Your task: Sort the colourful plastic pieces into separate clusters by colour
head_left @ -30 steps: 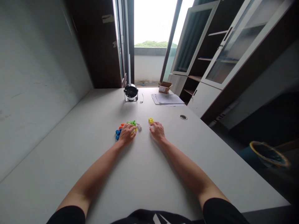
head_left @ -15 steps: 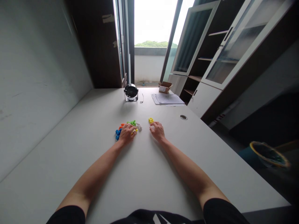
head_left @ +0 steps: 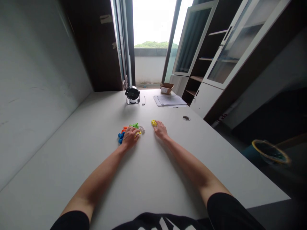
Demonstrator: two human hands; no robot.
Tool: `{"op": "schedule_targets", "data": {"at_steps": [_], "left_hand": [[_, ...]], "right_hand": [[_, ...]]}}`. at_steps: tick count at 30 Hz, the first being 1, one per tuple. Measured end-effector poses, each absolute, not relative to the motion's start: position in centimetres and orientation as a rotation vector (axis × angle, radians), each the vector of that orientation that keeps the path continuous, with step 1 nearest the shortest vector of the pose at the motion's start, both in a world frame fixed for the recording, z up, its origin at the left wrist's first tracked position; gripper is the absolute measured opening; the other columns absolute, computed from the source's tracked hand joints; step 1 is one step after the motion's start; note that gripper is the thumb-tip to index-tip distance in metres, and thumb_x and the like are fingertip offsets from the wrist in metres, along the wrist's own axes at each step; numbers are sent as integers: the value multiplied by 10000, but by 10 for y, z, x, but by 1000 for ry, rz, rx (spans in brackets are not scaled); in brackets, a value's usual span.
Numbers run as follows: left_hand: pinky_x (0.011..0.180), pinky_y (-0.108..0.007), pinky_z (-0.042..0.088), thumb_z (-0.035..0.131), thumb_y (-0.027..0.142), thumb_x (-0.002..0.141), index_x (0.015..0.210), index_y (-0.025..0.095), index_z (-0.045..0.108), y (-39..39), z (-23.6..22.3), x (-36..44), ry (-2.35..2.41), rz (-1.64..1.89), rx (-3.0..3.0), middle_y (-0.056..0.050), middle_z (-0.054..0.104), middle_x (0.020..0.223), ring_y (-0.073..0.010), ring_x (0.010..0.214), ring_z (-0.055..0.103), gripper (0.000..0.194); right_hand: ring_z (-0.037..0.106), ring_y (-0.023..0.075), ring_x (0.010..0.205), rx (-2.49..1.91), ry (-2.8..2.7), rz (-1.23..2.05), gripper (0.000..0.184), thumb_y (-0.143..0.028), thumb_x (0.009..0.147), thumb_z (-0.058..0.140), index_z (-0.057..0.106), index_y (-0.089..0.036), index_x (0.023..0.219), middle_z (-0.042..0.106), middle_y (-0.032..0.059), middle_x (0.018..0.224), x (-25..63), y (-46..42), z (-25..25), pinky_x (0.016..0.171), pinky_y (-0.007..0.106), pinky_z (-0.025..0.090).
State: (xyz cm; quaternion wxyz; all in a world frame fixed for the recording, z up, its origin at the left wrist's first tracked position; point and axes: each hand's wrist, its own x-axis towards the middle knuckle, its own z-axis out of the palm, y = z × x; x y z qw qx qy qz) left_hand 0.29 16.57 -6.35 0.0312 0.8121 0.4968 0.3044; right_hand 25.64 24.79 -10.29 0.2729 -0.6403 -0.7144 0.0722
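A small pile of coloured toy blocks lies mid-table: blue blocks (head_left: 120, 137), an orange block (head_left: 124, 129), a green block (head_left: 135, 125) and a white block (head_left: 142, 129). My left hand (head_left: 130, 136) rests on this pile with its fingers curled, and a bit of a yellow piece (head_left: 138, 134) shows at the fingertips. A separate yellow block (head_left: 153, 122) lies just to the right of the pile. My right hand (head_left: 161, 130) has its bent fingertips on that block. Both forearms lie stretched over the white table (head_left: 148, 179).
At the far end of the table stand a small round fan (head_left: 132, 95), a stack of papers (head_left: 169, 100) and a small cardboard box (head_left: 167, 88). A cable hole (head_left: 185, 118) is right of the hands. Cabinets with glass doors (head_left: 216, 48) line the right side; a bin (head_left: 268, 151) sits on the floor.
My right hand has slid forward and its fingers now meet the separate yellow block. The left hand stays on the pile. The view has shifted slightly.
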Motion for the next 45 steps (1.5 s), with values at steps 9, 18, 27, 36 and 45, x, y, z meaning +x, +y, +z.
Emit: {"op": "schedule_targets", "data": {"at_steps": [9,18,27,36,45], "left_hand": [[1022,-474,418,576,194,869,1041,219,699,166,-66,1,1522,1034,2489,-88,652,1065,-295,1053,551,213],[1034,-466,416,561,165,880,982,231,700,168,-65,3,1498,1066,2458,-73,655,1059,-270,1057,553,184],[1050,-428,411,549,164,897,984,257,706,166,-63,4,1528,1065,2465,-46,658,1037,-229,1070,557,202],[1061,-457,398,544,163,892,964,242,700,169,-64,5,1525,1105,2442,-62,655,1026,-256,1067,551,189],[1051,-444,407,545,180,897,978,253,701,168,-64,3,1576,1077,2436,-51,657,1055,-252,1088,536,190]], "right_hand": [[563,241,1175,-1696,-2076,190,494,-249,922,564,511,-288,1411,629,38,1330,262,290,-97,995,366,408],[542,228,1129,-1598,-1969,124,403,-280,913,582,574,-229,1313,634,76,1233,259,285,-103,985,334,395],[560,205,999,-1613,-1869,64,133,-249,925,553,645,-215,1015,631,67,1036,260,267,-101,882,287,411],[562,188,962,-1594,-2005,54,206,-208,901,602,634,-231,1103,659,45,1033,257,268,-97,868,269,386],[533,194,1060,-1613,-2107,85,299,-183,934,565,668,-313,1183,644,35,1111,258,272,-98,916,269,374]]}}
